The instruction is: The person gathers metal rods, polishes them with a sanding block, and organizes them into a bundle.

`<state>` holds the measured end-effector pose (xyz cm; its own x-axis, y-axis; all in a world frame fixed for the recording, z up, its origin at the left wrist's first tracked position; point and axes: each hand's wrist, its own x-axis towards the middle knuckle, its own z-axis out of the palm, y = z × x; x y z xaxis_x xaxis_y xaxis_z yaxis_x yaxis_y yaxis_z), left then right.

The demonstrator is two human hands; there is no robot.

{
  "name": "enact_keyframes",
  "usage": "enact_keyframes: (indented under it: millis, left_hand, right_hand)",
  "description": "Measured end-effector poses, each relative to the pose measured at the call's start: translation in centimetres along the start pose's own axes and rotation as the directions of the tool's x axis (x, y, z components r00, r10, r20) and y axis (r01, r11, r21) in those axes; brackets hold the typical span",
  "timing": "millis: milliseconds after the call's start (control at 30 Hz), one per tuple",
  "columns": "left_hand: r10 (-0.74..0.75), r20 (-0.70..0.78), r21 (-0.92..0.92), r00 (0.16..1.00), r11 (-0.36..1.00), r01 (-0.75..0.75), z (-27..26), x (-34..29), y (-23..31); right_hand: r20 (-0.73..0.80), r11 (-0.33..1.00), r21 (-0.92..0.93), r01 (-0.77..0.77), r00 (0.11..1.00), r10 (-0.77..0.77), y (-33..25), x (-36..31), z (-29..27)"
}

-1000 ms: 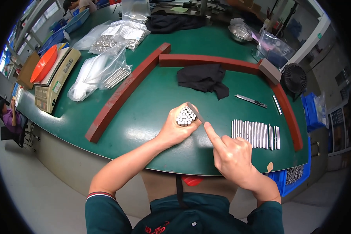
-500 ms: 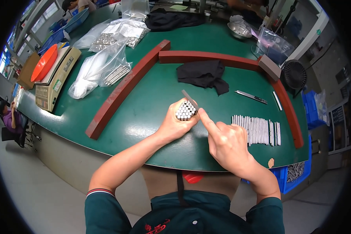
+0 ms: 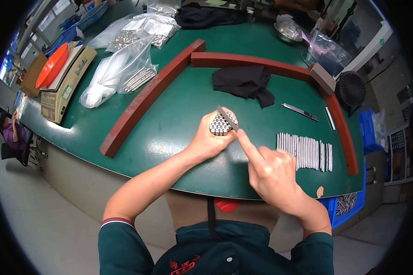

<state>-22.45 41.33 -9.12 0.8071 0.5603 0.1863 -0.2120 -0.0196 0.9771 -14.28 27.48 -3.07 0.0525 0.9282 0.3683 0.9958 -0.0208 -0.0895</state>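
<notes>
My left hand (image 3: 204,141) is wrapped round an upright bundle of thin metal rods (image 3: 219,128), their shiny round ends facing up. Across those ends lies a flat, narrow grey strip (image 3: 228,119), perhaps a file. My right hand (image 3: 271,176) grips its near end, index finger stretched along it and the other fingers curled in. To the right, a row of similar rods (image 3: 303,151) lies side by side on the green table (image 3: 179,119). Beyond the row are a utility knife (image 3: 300,112) and a couple of separate rods (image 3: 330,118).
Dark red bars (image 3: 250,60) frame the work area, with a grey block (image 3: 322,79) at one joint. A black cloth (image 3: 243,82) lies inside. Outside are bagged rods (image 3: 140,79), a scale (image 3: 62,98), a small fan (image 3: 351,87) and a blue bin (image 3: 348,208).
The grey strip has moved from the bundle's right edge to lie across the rod ends. Both hands keep their grip, and the view has shifted slightly.
</notes>
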Motion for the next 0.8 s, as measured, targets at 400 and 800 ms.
enact_keyframes:
  millis: [400, 800]
  left_hand:
    - [-0.059, 0.029, -0.056, 0.998, 0.997, 0.060, -0.1, 0.1, 0.5]
    - [0.010, -0.015, -0.031, 1.000, 0.999, -0.011, -0.2, 0.2, -0.2]
  right_hand:
    - [-0.059, 1.000, 0.020, 0.010, 0.998, -0.008, -0.1, 0.6, 0.1]
    - [0.013, 1.000, 0.016, -0.008, 1.000, 0.008, -0.3, -1.0, -0.6]
